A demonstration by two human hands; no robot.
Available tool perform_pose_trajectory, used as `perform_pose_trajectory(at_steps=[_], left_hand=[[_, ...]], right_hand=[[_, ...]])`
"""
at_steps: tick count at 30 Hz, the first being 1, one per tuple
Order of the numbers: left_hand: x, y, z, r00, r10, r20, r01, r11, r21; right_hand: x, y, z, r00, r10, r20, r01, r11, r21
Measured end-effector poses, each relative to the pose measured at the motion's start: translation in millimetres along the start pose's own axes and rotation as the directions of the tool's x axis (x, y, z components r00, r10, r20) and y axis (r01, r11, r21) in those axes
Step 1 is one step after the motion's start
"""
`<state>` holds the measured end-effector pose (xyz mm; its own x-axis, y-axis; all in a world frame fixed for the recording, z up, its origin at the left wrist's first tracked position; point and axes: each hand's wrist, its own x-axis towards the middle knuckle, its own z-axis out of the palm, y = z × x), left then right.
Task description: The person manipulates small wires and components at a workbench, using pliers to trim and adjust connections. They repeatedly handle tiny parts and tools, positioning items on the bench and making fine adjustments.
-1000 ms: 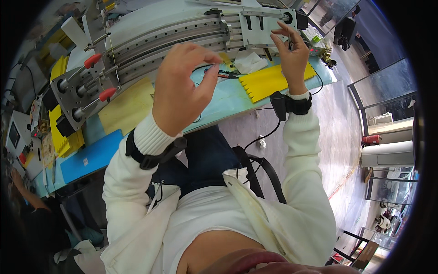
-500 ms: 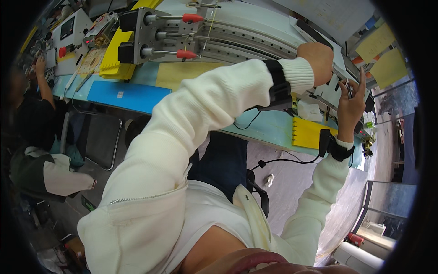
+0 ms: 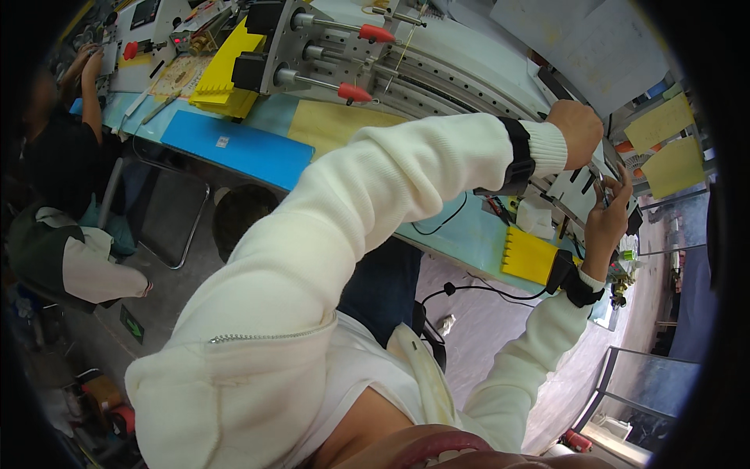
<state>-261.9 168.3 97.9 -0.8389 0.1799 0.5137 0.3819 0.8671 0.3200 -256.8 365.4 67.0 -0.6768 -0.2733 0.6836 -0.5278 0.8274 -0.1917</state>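
Note:
My left hand [image 3: 576,133] reaches far across to the right end of a long metal rail machine [image 3: 461,87]. Its back faces me and its fingers curl down out of sight, so whatever they grip is hidden. Just beside and nearer, my right hand [image 3: 608,219] is raised with fingers pinched round a slim metal tool [image 3: 602,190], too small to name exactly. Both hands work close together at the machine's end. Two rods with red tips [image 3: 354,92] stick out at the machine's other end, by its dark motors [image 3: 250,72].
A blue panel [image 3: 234,148] and yellow notched pieces [image 3: 223,86] lie left on the table. Another yellow notched piece [image 3: 527,254] is by my right wrist, whose strap trails a black cable [image 3: 500,291]. A co-worker [image 3: 66,148] sits far left. An empty chair frame [image 3: 187,227] stands below the table.
The view has shifted, so the machine and table sit farther right. My left hand has moved slightly right and nearer; my right hand still pinches the slim metal tool beside it.

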Motion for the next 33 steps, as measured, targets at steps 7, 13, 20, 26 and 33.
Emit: perform_pose_trajectory(at_steps=[7,13,20,26,33], left_hand=[[-35,14,-11,0.985,-0.091,-0.149,0.045,0.957,-0.286],[-85,9,-27,0.980,-0.200,-0.002,0.158,0.782,-0.603],[-124,-18,-53,0.951,-0.206,0.232,0.288,0.308,-0.907],[-150,-22,-69,0.929,-0.251,0.272,0.316,0.155,-0.936],[-178,-23,-86,0.932,-0.172,0.318,0.294,-0.150,-0.944]], right_hand=[[-12,-20,-14,0.997,0.062,0.043,-0.065,0.995,0.078],[-37,-77,-21,0.979,-0.188,-0.075,0.202,0.906,0.373],[-40,-118,-23,0.967,-0.229,-0.113,0.255,0.875,0.412],[-44,-146,-25,0.947,-0.290,-0.135,0.319,0.831,0.456],[-55,-172,-28,0.921,-0.340,-0.189,0.389,0.812,0.435]])
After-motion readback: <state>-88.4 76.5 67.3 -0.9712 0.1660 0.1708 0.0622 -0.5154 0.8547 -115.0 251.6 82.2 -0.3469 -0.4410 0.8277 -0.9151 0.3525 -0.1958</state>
